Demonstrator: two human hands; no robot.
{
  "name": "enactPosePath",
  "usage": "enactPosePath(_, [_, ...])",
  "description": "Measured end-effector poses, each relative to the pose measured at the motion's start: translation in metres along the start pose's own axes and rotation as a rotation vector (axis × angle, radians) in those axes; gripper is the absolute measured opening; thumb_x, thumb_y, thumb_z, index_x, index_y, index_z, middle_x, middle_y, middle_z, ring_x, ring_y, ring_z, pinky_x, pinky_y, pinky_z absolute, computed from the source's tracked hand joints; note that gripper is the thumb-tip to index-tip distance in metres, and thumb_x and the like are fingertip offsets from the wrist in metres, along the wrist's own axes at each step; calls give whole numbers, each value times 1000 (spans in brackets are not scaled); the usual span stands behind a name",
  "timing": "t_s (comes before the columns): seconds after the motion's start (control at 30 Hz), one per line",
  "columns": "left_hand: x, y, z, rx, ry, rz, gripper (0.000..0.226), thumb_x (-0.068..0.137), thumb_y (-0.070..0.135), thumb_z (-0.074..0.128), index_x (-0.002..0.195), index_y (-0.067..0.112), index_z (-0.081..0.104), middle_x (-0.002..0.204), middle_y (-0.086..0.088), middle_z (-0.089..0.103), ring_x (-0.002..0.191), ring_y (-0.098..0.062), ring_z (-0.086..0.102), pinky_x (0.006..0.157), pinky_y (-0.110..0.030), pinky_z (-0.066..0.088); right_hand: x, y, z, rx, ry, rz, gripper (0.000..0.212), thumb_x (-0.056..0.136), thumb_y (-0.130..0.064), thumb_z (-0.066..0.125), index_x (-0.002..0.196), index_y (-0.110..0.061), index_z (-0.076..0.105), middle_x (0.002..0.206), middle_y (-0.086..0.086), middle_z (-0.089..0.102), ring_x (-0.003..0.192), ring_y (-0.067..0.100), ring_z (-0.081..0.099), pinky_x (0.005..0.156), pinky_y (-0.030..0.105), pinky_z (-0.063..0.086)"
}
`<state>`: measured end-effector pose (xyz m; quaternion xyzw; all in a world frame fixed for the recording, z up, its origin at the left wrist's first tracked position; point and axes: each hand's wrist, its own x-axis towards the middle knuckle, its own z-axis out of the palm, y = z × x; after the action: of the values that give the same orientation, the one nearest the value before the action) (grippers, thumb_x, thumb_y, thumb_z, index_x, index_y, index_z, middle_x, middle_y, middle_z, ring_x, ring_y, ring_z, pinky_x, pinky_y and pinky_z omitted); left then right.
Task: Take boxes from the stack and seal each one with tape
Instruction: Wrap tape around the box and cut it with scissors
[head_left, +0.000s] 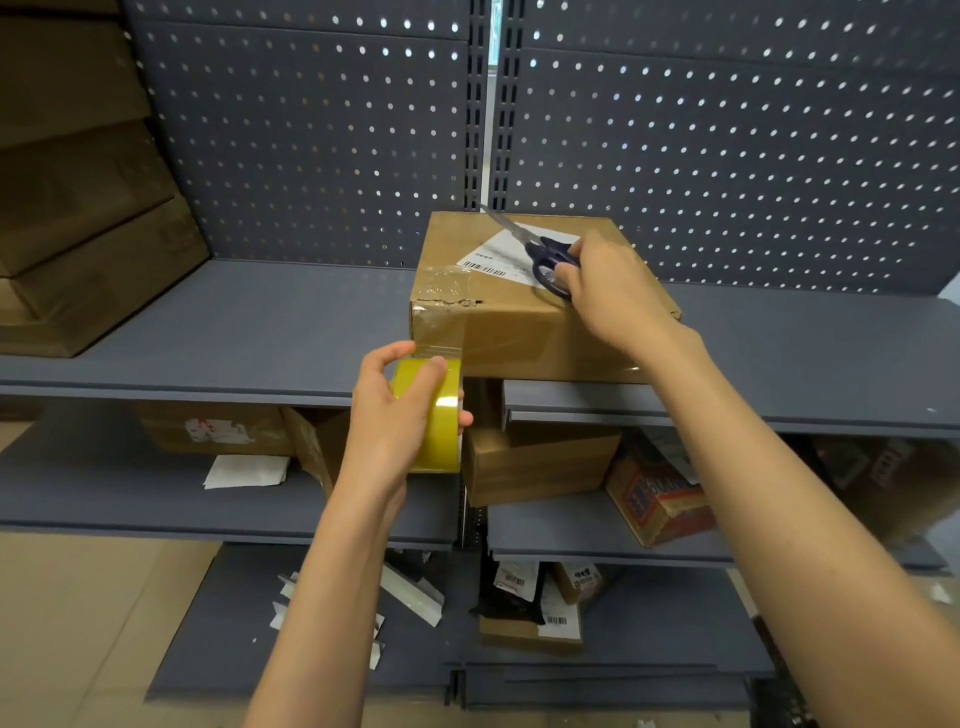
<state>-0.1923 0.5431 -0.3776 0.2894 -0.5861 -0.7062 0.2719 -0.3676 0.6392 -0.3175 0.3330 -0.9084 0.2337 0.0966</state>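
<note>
Sealing is under way: the tape roll (434, 415) is gripped by the left hand (387, 415) below the box (524, 322) on the shelf (234, 332). A taut strip runs vertically between them. Scissors (545, 254) are clasped by the right hand (605, 280) atop the box, well above the strip.

Single head-worn view here, wide-angle, looking forward and down onto a grey shelf (218, 332) close in front. Pegboard back panel (727, 156) far, lower shelves and floor near.
</note>
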Motion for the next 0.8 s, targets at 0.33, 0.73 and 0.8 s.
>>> enactPosePath(0.33, [0, 0, 0, 2, 4, 0, 33, 94, 23, 58, 124, 25, 43, 101, -12, 64, 50, -8, 64, 50, -24, 53, -28, 0, -13, 122, -58, -210, 31, 83, -34, 69, 102, -11, 63, 87, 0, 66, 71, 8, 54, 61, 23, 43])
enactPosePath(0.73, [0, 1, 1, 6, 19, 3, 34, 94, 23, 57, 125, 23, 44, 101, -14, 65, 48, -7, 63, 47, -22, 53, -65, 24, -21, 176, -203, -124, 47, 69, -53, 75, 87, -13, 58, 74, 0, 60, 66, 14, 47, 61, 29, 39])
enactPosePath(0.8, [-1, 1, 1, 11, 20, 2, 35, 94, 24, 58, 126, 24, 44, 96, -10, 65, 48, -7, 63, 47, -22, 53, -69, 28, -23, 163, -225, -115, 46, 68, -55, 75, 85, -15, 59, 72, -3, 61, 64, 11, 48, 60, 28, 40])
